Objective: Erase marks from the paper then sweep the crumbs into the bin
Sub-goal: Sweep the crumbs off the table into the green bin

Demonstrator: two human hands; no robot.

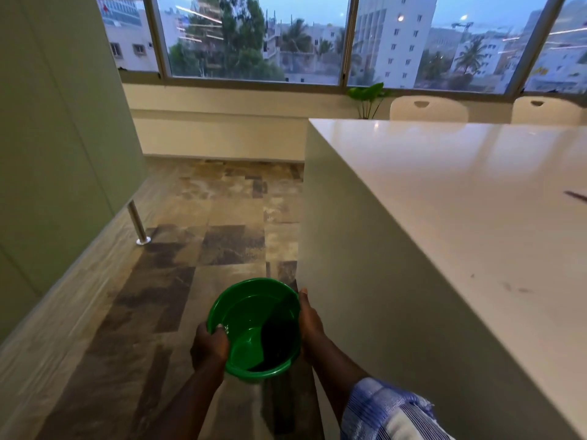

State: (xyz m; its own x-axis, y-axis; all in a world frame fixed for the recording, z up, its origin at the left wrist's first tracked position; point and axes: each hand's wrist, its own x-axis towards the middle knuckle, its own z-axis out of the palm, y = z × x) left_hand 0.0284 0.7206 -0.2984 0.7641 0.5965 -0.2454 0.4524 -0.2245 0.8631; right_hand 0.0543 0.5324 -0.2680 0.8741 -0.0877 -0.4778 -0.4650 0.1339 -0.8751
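A round green plastic bin (pixel 251 315) is held low above the tiled floor, just left of the white table's side panel. My left hand (pixel 209 344) grips its near-left rim, with the thumb hooked inside. On the opposite side my right hand (pixel 309 319) presses flat against the bin's outer wall. Something dark lies at the bottom of the bin. A thin dark pencil-like object (pixel 575 195) lies at the table's right edge. No paper or eraser shows in view.
The white table (pixel 460 192) fills the right side, with a few small dark specks (pixel 514 287) near its front. Two white chairs (pixel 428 108) and a potted plant (pixel 368 96) stand behind it under the window. A green wall panel with a metal leg (pixel 138 223) lines the left.
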